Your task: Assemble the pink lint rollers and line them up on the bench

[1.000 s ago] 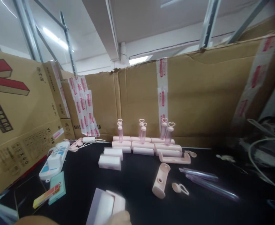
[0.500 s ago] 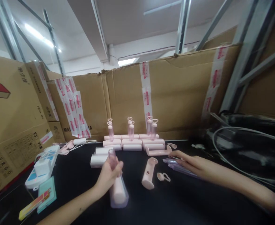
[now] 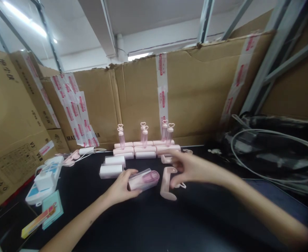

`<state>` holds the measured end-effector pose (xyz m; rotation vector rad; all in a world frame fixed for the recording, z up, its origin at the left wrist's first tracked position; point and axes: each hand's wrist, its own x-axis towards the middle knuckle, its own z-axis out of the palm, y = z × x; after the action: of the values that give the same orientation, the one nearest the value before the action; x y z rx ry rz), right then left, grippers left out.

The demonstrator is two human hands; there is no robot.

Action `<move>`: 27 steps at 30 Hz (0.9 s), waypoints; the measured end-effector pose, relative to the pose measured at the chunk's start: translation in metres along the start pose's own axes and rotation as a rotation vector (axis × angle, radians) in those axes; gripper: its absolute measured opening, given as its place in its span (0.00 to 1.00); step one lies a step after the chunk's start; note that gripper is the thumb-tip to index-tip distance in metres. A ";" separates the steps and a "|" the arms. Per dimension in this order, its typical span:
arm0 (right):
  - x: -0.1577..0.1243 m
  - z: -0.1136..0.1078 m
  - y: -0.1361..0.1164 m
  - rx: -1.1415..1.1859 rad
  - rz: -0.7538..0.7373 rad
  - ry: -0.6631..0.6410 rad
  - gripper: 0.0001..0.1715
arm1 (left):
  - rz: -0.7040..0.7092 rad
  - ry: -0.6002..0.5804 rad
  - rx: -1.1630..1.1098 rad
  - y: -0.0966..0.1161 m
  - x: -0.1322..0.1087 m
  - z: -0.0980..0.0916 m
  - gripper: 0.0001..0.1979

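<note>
Pale pink in the head view, the trough-shaped holder (image 3: pixel 165 183) lies between the hands, its long axis running roughly front to back; the blurred right hand (image 3: pixel 190 167), thumb and fingers parted, is nearer, contact unclear, while the left hand (image 3: pixel 122 184) grips a clear-wrapped roll (image 3: pixel 137 181) set crosswise, its free end toward the holder

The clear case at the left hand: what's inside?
A pale roll; a pinkish tube shows too, inside or on top, I can't tell. The left hand partly hides the case's left end.
</note>
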<state>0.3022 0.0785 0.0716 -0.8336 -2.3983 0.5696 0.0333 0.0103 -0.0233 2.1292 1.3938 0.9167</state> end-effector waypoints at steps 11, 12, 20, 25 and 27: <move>0.004 0.014 -0.012 0.193 0.030 0.518 0.15 | 0.019 0.188 0.188 -0.005 0.027 0.007 0.33; 0.003 0.008 -0.010 0.204 0.038 0.582 0.15 | 0.039 0.210 0.175 -0.003 0.034 0.003 0.32; -0.013 -0.001 -0.008 0.268 -0.326 0.206 0.16 | -0.242 -0.071 -1.019 0.057 0.025 -0.015 0.31; -0.016 -0.011 -0.028 0.330 -0.301 -0.261 0.36 | -0.410 -0.062 -1.129 0.077 -0.010 -0.004 0.23; -0.018 -0.006 -0.040 0.307 -0.202 -0.318 0.33 | -0.385 -0.030 -1.044 0.080 -0.024 -0.001 0.26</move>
<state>0.3008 0.0392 0.0919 -0.3860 -2.5422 1.0190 0.0765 -0.0441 0.0235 1.0477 0.9168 1.0976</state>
